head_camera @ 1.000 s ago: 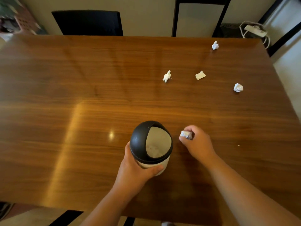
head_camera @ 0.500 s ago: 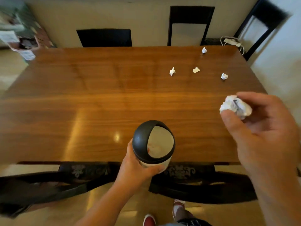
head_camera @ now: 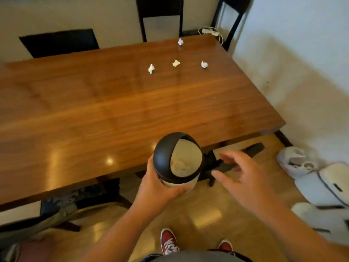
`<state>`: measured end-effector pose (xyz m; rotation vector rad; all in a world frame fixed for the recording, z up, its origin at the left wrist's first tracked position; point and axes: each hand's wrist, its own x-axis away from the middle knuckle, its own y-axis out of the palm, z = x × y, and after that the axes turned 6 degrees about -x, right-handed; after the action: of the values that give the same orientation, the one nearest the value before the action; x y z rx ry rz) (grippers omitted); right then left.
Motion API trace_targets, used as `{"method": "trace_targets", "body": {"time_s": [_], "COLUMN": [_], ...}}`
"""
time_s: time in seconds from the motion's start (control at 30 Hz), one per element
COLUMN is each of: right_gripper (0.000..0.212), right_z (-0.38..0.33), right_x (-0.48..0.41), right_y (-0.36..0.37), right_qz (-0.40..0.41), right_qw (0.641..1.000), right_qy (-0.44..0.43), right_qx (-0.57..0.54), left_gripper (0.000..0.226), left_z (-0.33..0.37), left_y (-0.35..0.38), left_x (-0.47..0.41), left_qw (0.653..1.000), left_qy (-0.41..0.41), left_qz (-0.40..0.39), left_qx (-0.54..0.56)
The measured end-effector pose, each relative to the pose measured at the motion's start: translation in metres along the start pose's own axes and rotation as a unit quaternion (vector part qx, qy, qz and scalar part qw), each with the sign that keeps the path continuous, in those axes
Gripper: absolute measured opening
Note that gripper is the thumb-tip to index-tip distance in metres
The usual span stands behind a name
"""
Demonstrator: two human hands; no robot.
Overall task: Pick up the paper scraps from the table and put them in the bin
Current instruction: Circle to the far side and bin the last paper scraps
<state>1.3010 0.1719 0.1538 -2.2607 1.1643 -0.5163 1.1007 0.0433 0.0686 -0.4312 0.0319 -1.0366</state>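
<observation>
My left hand [head_camera: 158,188] grips a small cream bin [head_camera: 177,159] with a black domed lid, held in the air just off the near edge of the wooden table [head_camera: 113,114]. Crumpled paper shows inside its opening. My right hand [head_camera: 243,176] hovers beside the bin on its right, fingers spread, holding nothing. Several white paper scraps lie on the far right part of the table: one scrap [head_camera: 151,68], a flatter scrap [head_camera: 176,63], a balled scrap [head_camera: 204,64] and the farthest scrap [head_camera: 180,42].
Black chairs [head_camera: 159,17] stand along the far side and a chair [head_camera: 56,207] is tucked under the near edge. White bags and shoes [head_camera: 309,173] lie on the floor at right. My red shoes [head_camera: 169,241] are below. A wall runs along the right.
My right hand held a crumpled scrap above the table; now it is open and empty beside the bin. The view has stepped back and turned, showing the floor and the table's right end.
</observation>
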Motion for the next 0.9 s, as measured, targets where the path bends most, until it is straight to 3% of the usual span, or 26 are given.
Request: {"method": "trace_targets", "body": {"time_s": [0.17,0.3,0.43,0.57,0.7,0.9], "right_gripper": [0.029,0.028,0.025,0.021,0.023,0.017], "right_z": [0.147,0.260,0.328,0.386,0.420,0.449], "right_x": [0.092,0.197,0.271,0.344,0.374,0.313], "right_y": [-0.029,-0.055,-0.075,-0.100,-0.116,-0.151], "right_qz": [-0.068,-0.035,-0.023,-0.001,0.022,0.032], "right_qw": [0.962,0.913,0.855,0.813,0.782,0.797], "right_qy": [0.261,0.405,0.514,0.575,0.611,0.586], "right_qx": [-0.041,-0.042,-0.070,-0.092,-0.121,-0.141], "left_gripper": [0.115,0.130,0.129,0.112,0.093,0.111], "left_z": [0.018,0.035,0.054,0.077,0.097,0.102], "left_y": [0.069,0.152,0.211,0.282,0.320,0.336], "left_x": [0.013,0.031,0.048,0.067,0.069,0.035], "left_qw": [0.993,0.977,0.961,0.947,0.947,0.958], "left_qy": [0.047,0.077,0.090,0.110,0.137,0.087], "left_qz": [-0.097,-0.171,-0.232,-0.269,-0.254,-0.235], "left_qx": [-0.042,-0.099,-0.121,-0.136,-0.144,-0.140]}}
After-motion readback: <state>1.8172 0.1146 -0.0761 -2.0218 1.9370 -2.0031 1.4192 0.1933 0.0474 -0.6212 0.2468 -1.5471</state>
